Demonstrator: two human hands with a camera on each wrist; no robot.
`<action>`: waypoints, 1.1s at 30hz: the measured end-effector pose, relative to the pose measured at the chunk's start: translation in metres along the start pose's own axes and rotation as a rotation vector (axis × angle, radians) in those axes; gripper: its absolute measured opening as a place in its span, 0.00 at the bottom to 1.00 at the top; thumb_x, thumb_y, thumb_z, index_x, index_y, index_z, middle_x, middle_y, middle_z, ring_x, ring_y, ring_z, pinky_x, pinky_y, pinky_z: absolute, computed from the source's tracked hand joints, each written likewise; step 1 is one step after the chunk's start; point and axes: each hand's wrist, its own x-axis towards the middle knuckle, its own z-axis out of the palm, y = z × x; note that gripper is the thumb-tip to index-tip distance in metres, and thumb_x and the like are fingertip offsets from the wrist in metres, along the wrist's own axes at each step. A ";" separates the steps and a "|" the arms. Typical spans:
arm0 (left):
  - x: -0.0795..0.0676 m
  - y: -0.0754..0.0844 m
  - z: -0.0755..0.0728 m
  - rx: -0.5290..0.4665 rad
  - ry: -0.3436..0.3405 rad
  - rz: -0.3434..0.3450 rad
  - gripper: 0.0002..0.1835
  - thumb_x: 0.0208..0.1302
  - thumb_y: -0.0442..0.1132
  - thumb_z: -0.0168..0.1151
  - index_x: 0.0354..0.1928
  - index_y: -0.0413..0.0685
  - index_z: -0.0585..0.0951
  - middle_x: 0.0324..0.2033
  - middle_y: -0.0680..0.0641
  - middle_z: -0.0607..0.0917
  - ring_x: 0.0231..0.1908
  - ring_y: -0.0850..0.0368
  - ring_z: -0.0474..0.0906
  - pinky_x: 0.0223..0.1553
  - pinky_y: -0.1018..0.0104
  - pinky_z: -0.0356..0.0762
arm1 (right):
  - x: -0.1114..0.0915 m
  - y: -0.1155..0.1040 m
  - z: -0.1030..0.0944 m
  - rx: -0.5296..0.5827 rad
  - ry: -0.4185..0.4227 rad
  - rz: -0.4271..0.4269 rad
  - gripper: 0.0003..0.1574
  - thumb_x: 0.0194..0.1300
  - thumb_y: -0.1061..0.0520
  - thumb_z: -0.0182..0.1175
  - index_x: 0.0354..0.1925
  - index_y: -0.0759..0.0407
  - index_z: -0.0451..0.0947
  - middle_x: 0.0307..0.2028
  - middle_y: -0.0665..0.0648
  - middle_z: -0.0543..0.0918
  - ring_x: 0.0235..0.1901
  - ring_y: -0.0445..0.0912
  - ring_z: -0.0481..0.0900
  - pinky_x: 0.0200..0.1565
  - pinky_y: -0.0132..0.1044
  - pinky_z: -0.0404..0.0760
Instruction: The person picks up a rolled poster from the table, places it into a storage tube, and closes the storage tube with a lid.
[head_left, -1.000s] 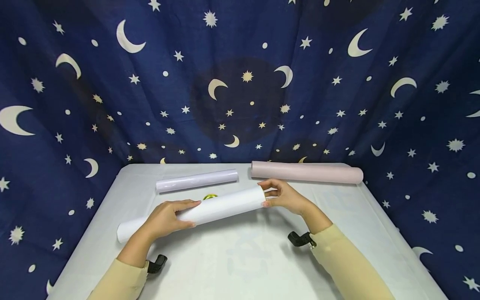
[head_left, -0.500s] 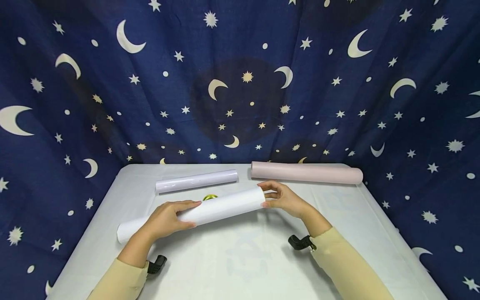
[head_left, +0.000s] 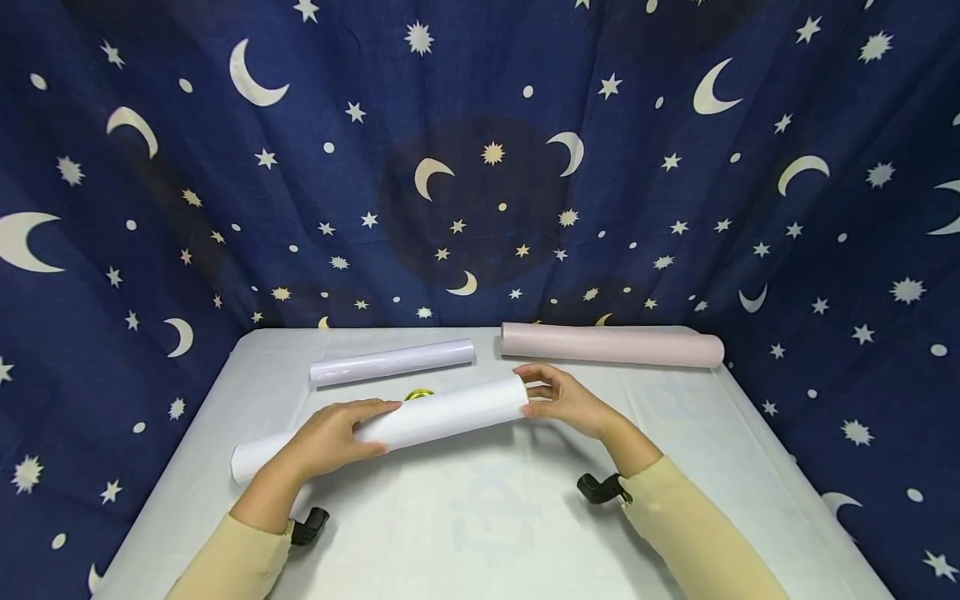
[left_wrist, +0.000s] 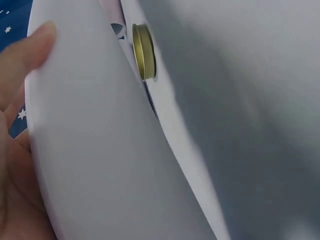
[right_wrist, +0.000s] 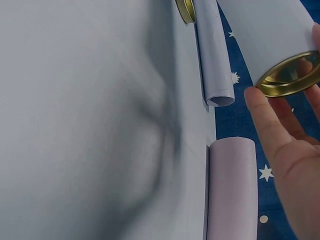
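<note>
A long white tube (head_left: 450, 411) slants across the table in the head view, its right end raised. My left hand (head_left: 337, 437) grips it left of the middle, thumb on the near side and fingers over the far side. My right hand (head_left: 566, 404) pinches the rim at the right end with thumb and fingertips. In the right wrist view a gold metal cap (right_wrist: 287, 75) sits in that end, with my fingers around its edge. Behind the tube lies a round gold metal lid (head_left: 418, 393), partly hidden; the left wrist view shows the lid (left_wrist: 144, 52) standing on its edge.
A thinner pale lilac roll (head_left: 392, 362) lies at the back left of the white-covered table (head_left: 480, 533). At the back right is a thicker pink roll (head_left: 611, 345). A dark blue curtain (head_left: 360, 183) with moons and stars surrounds the back and sides.
Almost nothing differs. Both hands keep their hold on the white tube, and the right hand sits very slightly lower at its end.
</note>
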 end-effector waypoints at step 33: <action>0.047 -0.046 -0.067 0.159 0.115 -0.078 0.36 0.54 0.50 0.78 0.67 0.66 0.77 0.64 0.49 0.78 0.57 0.43 0.78 0.51 0.42 0.74 | -0.026 -0.017 -0.059 -0.215 0.268 -0.015 0.26 0.73 0.57 0.60 0.64 0.68 0.72 0.63 0.69 0.74 0.52 0.40 0.80 0.54 0.33 0.79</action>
